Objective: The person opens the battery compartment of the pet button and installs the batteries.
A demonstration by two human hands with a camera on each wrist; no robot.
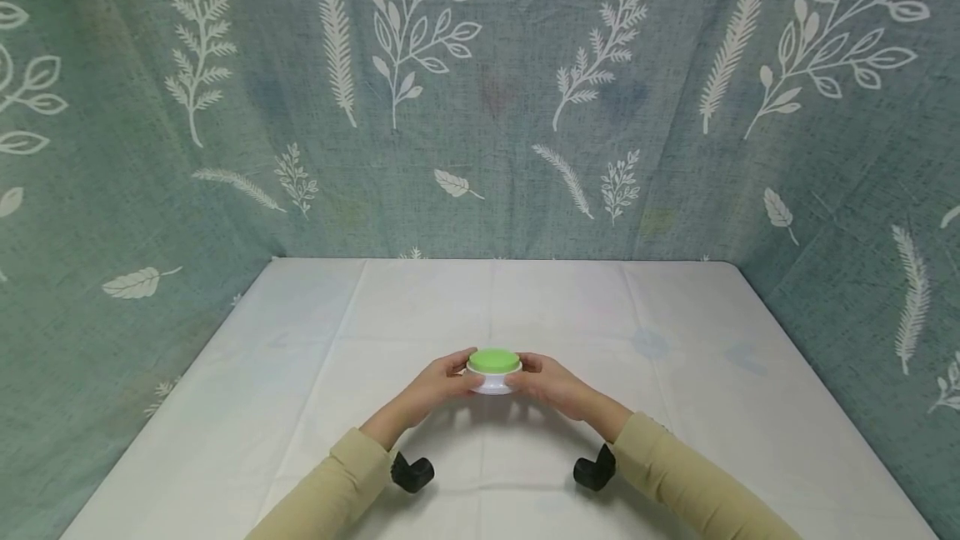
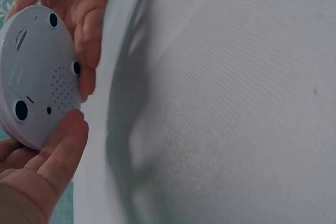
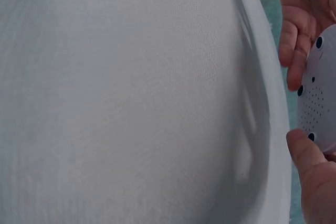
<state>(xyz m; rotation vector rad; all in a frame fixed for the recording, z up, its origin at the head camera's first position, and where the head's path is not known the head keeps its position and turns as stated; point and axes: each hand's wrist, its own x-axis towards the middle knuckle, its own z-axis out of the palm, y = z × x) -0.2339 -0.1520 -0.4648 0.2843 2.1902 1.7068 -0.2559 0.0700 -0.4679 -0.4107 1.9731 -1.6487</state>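
Note:
A round push button [image 1: 493, 372] with a bright green top and a white base is held level between both hands, a little above the white table, in the head view. My left hand [image 1: 444, 379] grips its left side and my right hand [image 1: 553, 383] its right side, thumbs toward me. From below, the left wrist view shows the white underside [image 2: 39, 77] with dark round feet, a slotted cover and a patch of small holes. Only part of that underside [image 3: 323, 98] appears at the right edge of the right wrist view.
A white cloth [image 1: 495, 298] with faint creases covers the table. Green-grey curtains [image 1: 495, 107] with white leaf prints stand behind it and along both sides. Black wrist mounts [image 1: 412, 472] hang under the sleeves, and shadows fall below the hands.

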